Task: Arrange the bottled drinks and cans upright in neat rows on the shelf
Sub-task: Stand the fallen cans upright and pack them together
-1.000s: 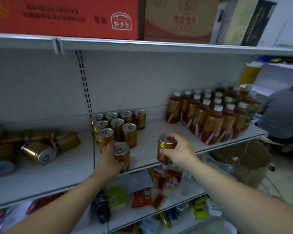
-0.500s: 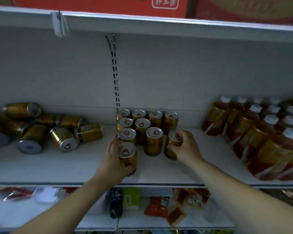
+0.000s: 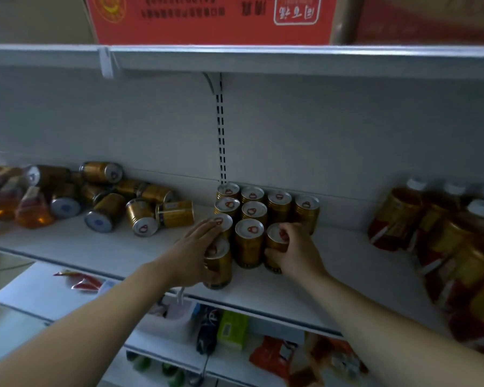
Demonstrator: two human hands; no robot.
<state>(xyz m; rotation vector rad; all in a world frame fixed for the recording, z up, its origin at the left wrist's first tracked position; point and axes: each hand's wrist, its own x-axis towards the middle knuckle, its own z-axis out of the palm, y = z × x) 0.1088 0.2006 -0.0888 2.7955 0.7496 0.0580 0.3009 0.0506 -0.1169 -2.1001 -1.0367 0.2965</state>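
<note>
A block of upright gold cans [image 3: 252, 212] stands mid-shelf on the white shelf [image 3: 347, 272], against the back wall. My left hand [image 3: 196, 248] lies with straight fingers against the front can [image 3: 220, 270] of the left column, fingertips reaching the can top behind it. My right hand [image 3: 295, 254] grips a gold can [image 3: 274, 237] that stands on the shelf at the right end of the third row, touching its neighbour. To the left, several gold cans [image 3: 140, 216] lie on their sides in a heap. Upright white-capped tea bottles [image 3: 430, 227] crowd the right end.
Some bottles [image 3: 31, 212] lie tipped at the far left. The upper shelf [image 3: 263, 61] hangs low overhead with a red carton [image 3: 207, 18] on it. Bare shelf lies between the cans and the right bottles. Below, a lower shelf holds snack packets [image 3: 277, 357] and a green pack [image 3: 232, 328].
Both hands carried their cans back from the shelf's front edge into the block. My left hand's fingers have straightened on its can. The view swung left.
</note>
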